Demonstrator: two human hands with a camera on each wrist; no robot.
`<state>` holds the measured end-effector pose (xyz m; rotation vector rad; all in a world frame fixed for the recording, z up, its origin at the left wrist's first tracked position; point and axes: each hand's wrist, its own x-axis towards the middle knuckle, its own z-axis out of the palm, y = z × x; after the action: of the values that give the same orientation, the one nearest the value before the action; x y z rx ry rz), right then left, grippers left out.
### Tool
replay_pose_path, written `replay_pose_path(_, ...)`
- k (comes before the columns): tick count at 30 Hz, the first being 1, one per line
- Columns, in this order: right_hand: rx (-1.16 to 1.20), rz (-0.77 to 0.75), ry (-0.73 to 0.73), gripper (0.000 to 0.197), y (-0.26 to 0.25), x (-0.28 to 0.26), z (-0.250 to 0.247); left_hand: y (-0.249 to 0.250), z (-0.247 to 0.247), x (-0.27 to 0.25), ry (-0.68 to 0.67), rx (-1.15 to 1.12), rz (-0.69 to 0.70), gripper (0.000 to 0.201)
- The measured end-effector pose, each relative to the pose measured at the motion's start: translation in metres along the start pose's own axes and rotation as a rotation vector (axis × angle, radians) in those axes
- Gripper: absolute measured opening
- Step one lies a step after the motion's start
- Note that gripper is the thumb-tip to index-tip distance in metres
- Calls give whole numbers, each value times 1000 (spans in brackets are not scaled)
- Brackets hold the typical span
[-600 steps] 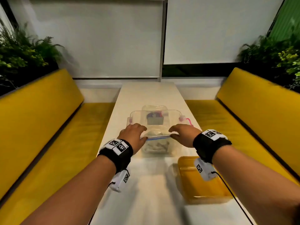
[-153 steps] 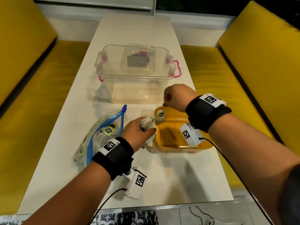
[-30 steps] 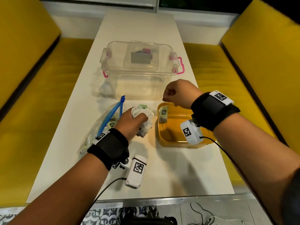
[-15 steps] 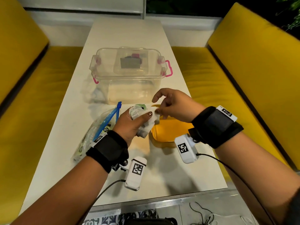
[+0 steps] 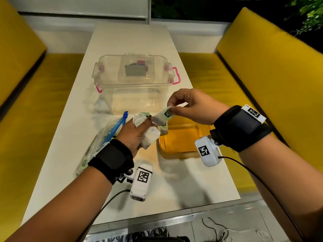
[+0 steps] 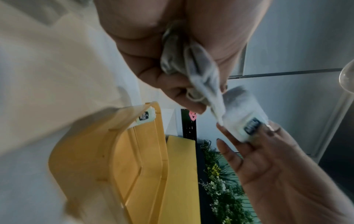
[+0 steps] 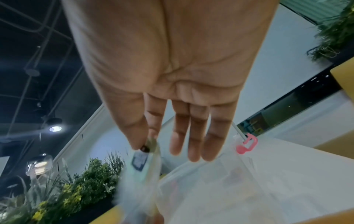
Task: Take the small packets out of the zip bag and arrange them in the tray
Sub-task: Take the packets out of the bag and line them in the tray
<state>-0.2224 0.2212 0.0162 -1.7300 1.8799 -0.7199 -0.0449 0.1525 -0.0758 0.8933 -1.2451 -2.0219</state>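
— Yellow tray [image 5: 176, 151] there, right of the zip bag [image 5: 104, 137], and just one packet [image 5: 163, 127] standing in its far-left corner so far.

— Early going, then. The left hand [image 5: 135, 135] is curled round a bunch of packets [image 5: 148, 137], held just above the table [image 5: 167, 186] between bag and tray.

— And the right hand [image 5: 190, 106] has thumb and forefinger pinched on a single packet [image 5: 165, 116], the other fingers loose and straight. It looks to be drawing that one off the bunch.

— I'd say so. Next it wants carrying down and right, into the tray beside the first one, stood the same way.

— More packets remain in the bag, near left. The clear plastic box [image 5: 134, 81] sits untouched on the far side.
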Motion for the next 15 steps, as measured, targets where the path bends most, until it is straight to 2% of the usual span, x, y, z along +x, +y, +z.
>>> replay_pose_path(3, 51, 95, -53, 6, -4, 4, -4, -6, -6, 2, 55, 120, 25, 17)
replay_pose_path(6, 76, 180, -108, 10, -9, 6, -5, -5, -7, 1, -2, 244, 74, 25)
replay_pose_path(9, -32, 152, -133, 6, -13, 8, -5, 0, -2, -5, -126, 296, 113, 30)
replay_pose_path(11, -114, 110, -122, 3, -14, 12, -5, 2, 3, -10, -175, 276, 121, 22)
replay_pose_path(15, -203, 62, -138, 4, -15, 18, -6, 4, 5, -15, -143, 261, 125, 9)
